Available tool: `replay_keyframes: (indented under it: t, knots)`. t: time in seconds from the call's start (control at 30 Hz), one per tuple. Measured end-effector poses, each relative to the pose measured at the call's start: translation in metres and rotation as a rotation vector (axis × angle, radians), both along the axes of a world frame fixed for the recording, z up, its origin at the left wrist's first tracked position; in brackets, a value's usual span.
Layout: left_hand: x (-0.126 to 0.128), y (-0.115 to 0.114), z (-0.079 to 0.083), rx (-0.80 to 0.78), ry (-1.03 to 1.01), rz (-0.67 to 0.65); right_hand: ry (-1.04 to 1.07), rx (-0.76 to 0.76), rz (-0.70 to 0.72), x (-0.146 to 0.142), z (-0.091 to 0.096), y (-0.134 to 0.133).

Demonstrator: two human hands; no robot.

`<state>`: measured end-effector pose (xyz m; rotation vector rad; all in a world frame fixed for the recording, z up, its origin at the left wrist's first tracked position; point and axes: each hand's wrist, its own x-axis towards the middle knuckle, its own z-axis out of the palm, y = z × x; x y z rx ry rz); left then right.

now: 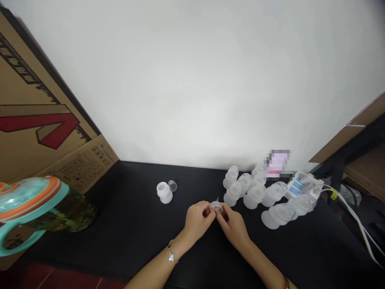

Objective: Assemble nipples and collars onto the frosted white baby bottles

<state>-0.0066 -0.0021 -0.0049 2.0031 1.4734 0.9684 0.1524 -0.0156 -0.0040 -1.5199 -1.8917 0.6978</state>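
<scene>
Near the front middle of the table, my left hand [197, 218] and my right hand [233, 224] meet around a small whitish baby bottle collar [216, 206]. Both sets of fingers are closed on its rim, and a thin pointed tip sticks up from it. The fingers hide part of the collar. Up and to the left, a white baby bottle [165, 193] stands upright with its mouth uncovered. A clear dome cap [172, 186] lies right beside that bottle.
Several capped baby bottles [254, 196] cluster to the right of my hands. Behind them are a power strip [300, 184] with white cables [356, 216] and a blurred pink item [277, 163]. A large teal-lidded jug [60, 208] and cardboard box [45, 100] occupy the left.
</scene>
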Motion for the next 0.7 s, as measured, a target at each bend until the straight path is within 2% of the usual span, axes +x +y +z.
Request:
replay_keyframes:
  t: [0.7]
  knots:
    - [0.0000,0.0002,0.0005,-0.014,-0.017,-0.007,-0.018,0.021,-0.012,0.0004,-0.0011,0.0003]
